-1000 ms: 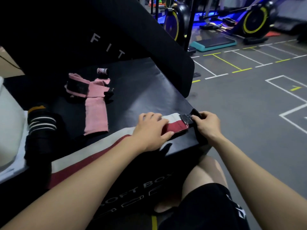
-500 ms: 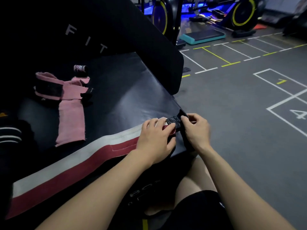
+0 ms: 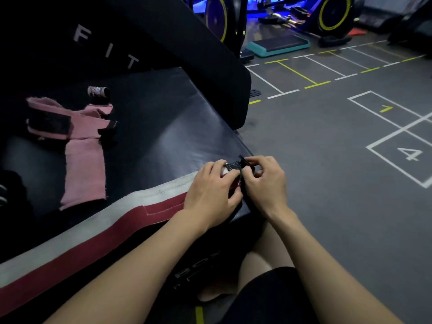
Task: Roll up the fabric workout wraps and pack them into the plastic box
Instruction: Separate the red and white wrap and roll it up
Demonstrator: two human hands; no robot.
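1. My left hand (image 3: 211,190) curls over the near end of the red-and-white wrap (image 3: 93,232), fingers gripping the start of its roll.
2. My right hand (image 3: 265,183) pinches the same end from the other side — on its black strap piece (image 3: 236,165).
3. The wrap lies flat along the front edge of the black padded table (image 3: 163,127), trailing off to my left.
4. A pink wrap (image 3: 81,157) lies unrolled farther back — well apart from my hands.
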